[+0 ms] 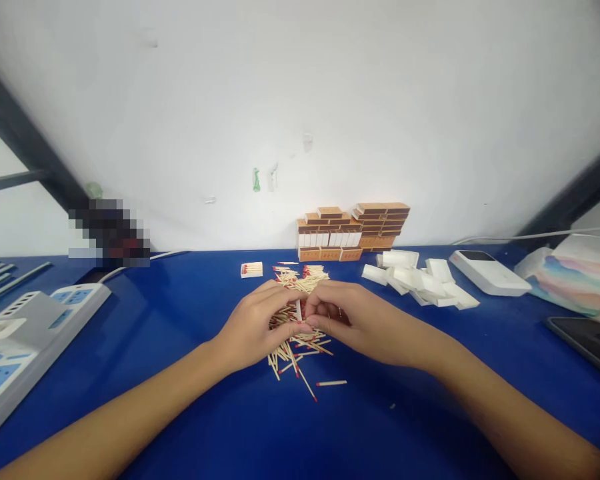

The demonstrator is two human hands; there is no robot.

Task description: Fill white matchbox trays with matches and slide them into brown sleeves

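A loose heap of red-tipped matches lies on the blue table. Over it my left hand and my right hand meet, fingers curled together. Between the fingertips stands a small white matchbox tray, pinched by both hands, with a bundle of matches under the left fingers. More matches show just beyond the hands. A filled open tray lies behind on the left.
Stacked brown matchboxes stand against the white wall. Several empty white trays lie at right, then a white device, a colourful packet and a dark phone. White power strips sit at left.
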